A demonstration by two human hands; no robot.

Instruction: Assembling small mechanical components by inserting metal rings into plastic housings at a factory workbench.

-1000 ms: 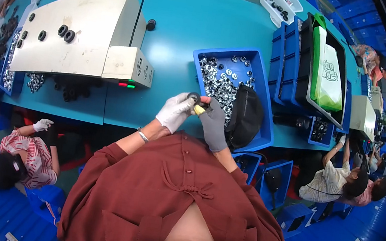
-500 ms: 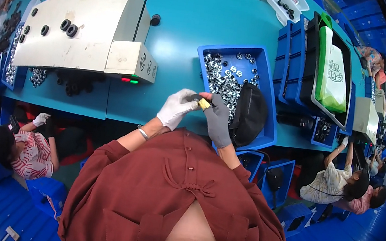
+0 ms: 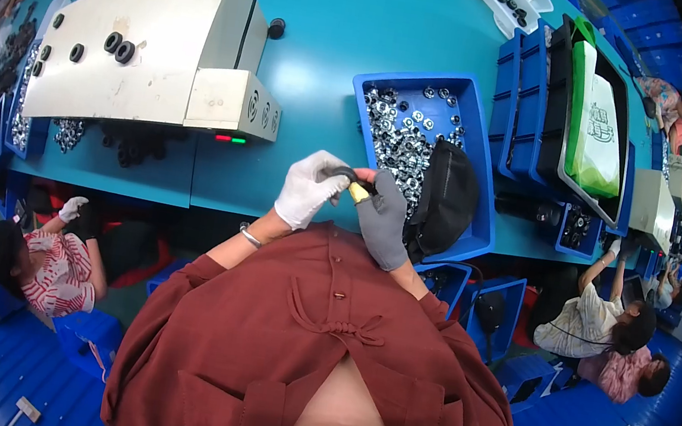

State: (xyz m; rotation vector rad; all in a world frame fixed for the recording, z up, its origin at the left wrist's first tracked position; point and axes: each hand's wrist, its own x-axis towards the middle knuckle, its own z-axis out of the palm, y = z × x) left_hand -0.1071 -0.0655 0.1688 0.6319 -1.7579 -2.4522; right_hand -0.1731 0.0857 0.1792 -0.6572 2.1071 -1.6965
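My left hand (image 3: 302, 192), in a white glove, is closed in a pinch on a black ring (image 3: 346, 173) just above the table's front edge. Against the ring's right side is my right hand (image 3: 384, 226), in a grey glove with bare fingertips; its fingers are curled in around the same small part. A yellow wrap (image 3: 358, 192) shows at the right thumb. Beyond my right hand, a blue bin (image 3: 485, 200) holds many shiny metal parts (image 3: 394, 146) and a black pouch (image 3: 450, 195). The fingers hide much of the ring.
A cream machine (image 3: 148, 38) with black rings on top stands left, a black part (image 3: 276, 28) beside it. Stacked blue bins (image 3: 517, 107) and a black tray with a green-white bag (image 3: 596, 131) rise at right. Co-workers sit at left (image 3: 58, 269) and right (image 3: 587, 322).
Both hands stay together at the black ring, which shows more clearly between the fingertips. The right fingers and yellow wrap have turned slightly. The view has shifted a little.
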